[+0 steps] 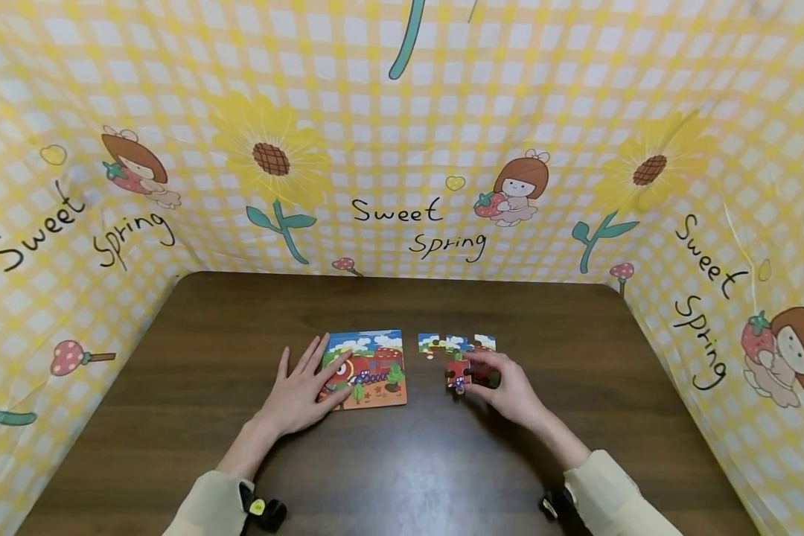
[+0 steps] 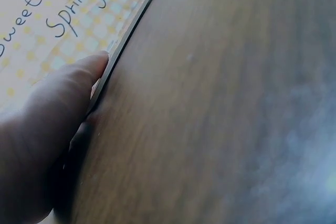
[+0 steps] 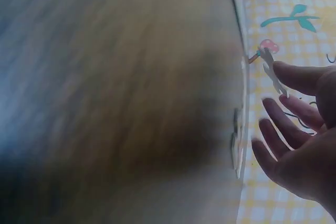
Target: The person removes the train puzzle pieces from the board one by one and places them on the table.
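A flat puzzle board with a red train picture lies left of the table's middle. My left hand rests on its left side with the fingers spread; in the left wrist view the thumb lies along the board's edge. To the right of the board, my right hand pinches a red puzzle piece between thumb and fingertip. Edge-on in the right wrist view, that piece is raised above the table. Just beyond it lies a row of joined blue-sky puzzle pieces. More pieces show dimly beneath my right fingers.
The brown wooden table has a checked yellow cloth wall with flower prints at its back and both sides. Between the board and the pieces runs a narrow strip of bare tabletop. Dark bands circle both wrists at the sleeve cuffs.
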Tool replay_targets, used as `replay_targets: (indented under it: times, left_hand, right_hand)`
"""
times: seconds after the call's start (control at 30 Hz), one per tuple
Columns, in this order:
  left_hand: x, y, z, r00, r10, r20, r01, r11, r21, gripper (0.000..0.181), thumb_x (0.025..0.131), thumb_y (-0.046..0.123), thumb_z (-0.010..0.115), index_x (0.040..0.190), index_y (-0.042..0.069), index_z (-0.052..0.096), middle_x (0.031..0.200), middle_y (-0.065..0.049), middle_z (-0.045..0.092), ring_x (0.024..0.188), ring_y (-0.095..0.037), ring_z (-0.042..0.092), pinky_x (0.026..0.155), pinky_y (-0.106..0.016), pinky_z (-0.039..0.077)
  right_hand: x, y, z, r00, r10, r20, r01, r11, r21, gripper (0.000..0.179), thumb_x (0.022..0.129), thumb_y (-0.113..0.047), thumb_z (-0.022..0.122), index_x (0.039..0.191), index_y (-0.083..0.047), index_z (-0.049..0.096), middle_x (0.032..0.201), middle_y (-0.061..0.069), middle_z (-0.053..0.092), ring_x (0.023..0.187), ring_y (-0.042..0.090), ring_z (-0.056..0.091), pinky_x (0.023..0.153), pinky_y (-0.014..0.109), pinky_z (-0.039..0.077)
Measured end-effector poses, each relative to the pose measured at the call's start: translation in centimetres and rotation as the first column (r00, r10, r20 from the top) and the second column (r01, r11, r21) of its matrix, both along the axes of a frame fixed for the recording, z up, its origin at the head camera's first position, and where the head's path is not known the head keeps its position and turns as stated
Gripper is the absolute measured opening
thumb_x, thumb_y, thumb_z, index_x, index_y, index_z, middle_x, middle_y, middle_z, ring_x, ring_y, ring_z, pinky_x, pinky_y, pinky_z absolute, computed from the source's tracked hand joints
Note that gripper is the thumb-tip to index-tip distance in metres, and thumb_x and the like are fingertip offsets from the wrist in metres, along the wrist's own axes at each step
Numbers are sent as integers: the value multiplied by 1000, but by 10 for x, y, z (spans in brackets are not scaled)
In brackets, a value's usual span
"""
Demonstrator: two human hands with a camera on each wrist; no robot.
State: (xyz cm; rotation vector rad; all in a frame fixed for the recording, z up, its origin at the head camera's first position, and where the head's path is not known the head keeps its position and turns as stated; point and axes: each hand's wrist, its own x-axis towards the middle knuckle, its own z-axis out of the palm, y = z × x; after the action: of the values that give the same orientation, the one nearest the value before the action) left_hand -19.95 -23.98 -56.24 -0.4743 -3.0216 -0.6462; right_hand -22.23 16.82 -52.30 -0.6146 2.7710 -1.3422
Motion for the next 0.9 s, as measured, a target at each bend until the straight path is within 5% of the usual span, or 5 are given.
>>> replay_targets:
  times: [0.13, 0.37, 0.67, 0.9]
  left_hand:
    - [0, -1, -1, 1000, -9, -22, 10, 999, 35, 71, 106, 61, 62, 169, 33, 46, 185, -18, 19, 172, -43, 18, 130, -82, -3]
    - [1, -1, -2, 999, -12, -35, 13, 999, 29, 72, 106, 62, 61, 170, 33, 45, 185, -18, 20, 172, -42, 18, 130, -82, -2]
    - [-1, -3, -8, 998, -26, -55, 28, 999, 42, 72, 106, 64, 61, 170, 36, 44, 184, -19, 21, 172, -42, 20, 129, -83, 0]
    - [-1, -5, -12, 999, -22, -47, 23, 999, 37, 72, 106, 67, 57, 171, 38, 42, 185, -18, 19, 172, -42, 17, 129, -83, -2]
  right_hand:
    - [-2, 3, -13, 989, 16, -147, -9, 999, 46, 50, 88, -12, 92, 136, -6, 77, 141, 19, 73, 135, 45, 60, 109, 69, 51]
    - [-17, 14, -50, 963, 80, -258, -72, 997, 41, 47, 96, -32, 88, 136, -12, 77, 146, 12, 69, 140, 35, 55, 114, 53, 51]
    - [-6, 2, -13, 994, 56, -89, -40, 985, 169, 47, 94, -15, 88, 136, 0, 75, 152, 24, 64, 149, 51, 48, 119, 78, 39]
    - [-7, 2, -16, 987, 66, -146, -23, 960, 280, 45, 95, -15, 87, 136, -1, 75, 153, 26, 63, 150, 51, 47, 120, 79, 36]
